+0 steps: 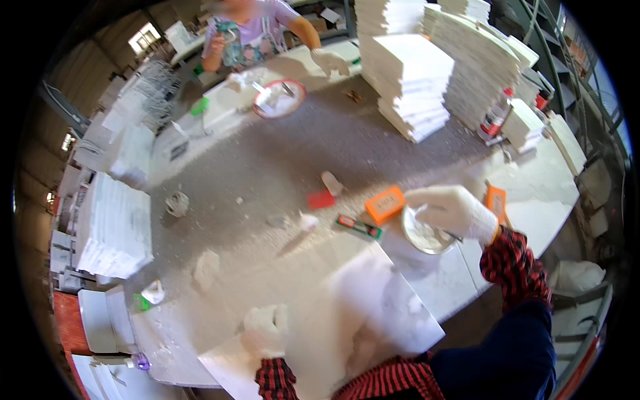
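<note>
A large pale marble-look tile (327,300) with grey-brown veining lies in front of me, on the near side of the table. My left hand (267,328), in a white glove, rests on the tile; its fingers are too blurred to make out. Off to the right, my right hand (457,210), gloved too, reaches over a round bowl (425,237) of white powder or paste. Its fingers are closed at the bowl's rim, and what they hold is hidden. An orange box (385,204) touches the bowl's left side, and a green-and-red narrow pack (359,227) lies nearby.
Tall stacks of white tiles stand far right (413,73) and left (117,227). Across the table is a person (250,37) with a gloved hand (330,62), near a red-rimmed basin (280,99). A red block (321,199), bottle (495,117) and second orange box (495,200) sit on the dusty table.
</note>
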### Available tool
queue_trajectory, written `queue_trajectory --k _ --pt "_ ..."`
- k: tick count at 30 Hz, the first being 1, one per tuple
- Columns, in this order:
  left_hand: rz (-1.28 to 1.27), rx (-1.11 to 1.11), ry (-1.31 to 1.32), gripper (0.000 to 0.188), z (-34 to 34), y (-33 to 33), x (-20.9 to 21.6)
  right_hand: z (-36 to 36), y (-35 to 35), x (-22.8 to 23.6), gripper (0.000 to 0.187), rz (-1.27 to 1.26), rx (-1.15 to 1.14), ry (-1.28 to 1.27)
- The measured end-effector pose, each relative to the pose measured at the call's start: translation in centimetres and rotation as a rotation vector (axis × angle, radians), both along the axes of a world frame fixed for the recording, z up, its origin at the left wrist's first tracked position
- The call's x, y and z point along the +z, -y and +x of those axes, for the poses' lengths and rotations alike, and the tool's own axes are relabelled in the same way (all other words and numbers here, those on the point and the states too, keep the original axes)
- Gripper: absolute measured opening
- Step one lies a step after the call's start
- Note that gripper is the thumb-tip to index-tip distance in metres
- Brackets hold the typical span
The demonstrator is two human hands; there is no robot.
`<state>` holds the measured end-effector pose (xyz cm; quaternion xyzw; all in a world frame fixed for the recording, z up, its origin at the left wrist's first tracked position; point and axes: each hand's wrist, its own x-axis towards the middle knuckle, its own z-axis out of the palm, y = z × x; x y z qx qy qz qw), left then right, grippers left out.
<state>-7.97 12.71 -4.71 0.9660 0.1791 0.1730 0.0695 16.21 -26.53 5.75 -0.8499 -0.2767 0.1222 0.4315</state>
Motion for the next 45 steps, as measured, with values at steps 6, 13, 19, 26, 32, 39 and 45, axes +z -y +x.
queue_trajectory --k 6,13,19,26,32,39,45 --pt "-0.082 0.006 -0.053 0.032 -0.6 0.1 -1.2 -15.2 1.4 -6.8 0.04 -0.087 -0.339 0.134" --pt "-0.083 0.027 -0.043 0.035 -1.0 -0.4 -0.7 -17.2 -1.1 -12.0 0.05 -0.207 -0.413 0.324" --pt "-0.1 -0.05 -0.031 0.036 -0.7 -1.6 -2.0 -15.2 -1.5 -14.2 0.043 -0.235 -0.419 0.284" --pt "-0.145 -0.132 0.06 0.034 -0.9 -2.2 -2.8 -16.0 -1.3 -13.0 0.02 -0.135 -0.499 0.09" --pt "-0.172 -0.138 0.011 0.034 -0.8 -2.0 -2.3 -18.0 -3.6 -11.6 0.024 -0.041 -0.755 -0.045" --pt "-0.182 -0.143 0.035 0.034 -0.8 -2.0 -2.5 -18.3 -4.9 -12.5 0.021 -0.175 -0.696 0.066" --pt "-0.156 -0.149 0.056 0.034 -0.9 -2.2 -2.6 -18.3 -6.3 -10.9 0.019 -0.403 -0.666 0.22"
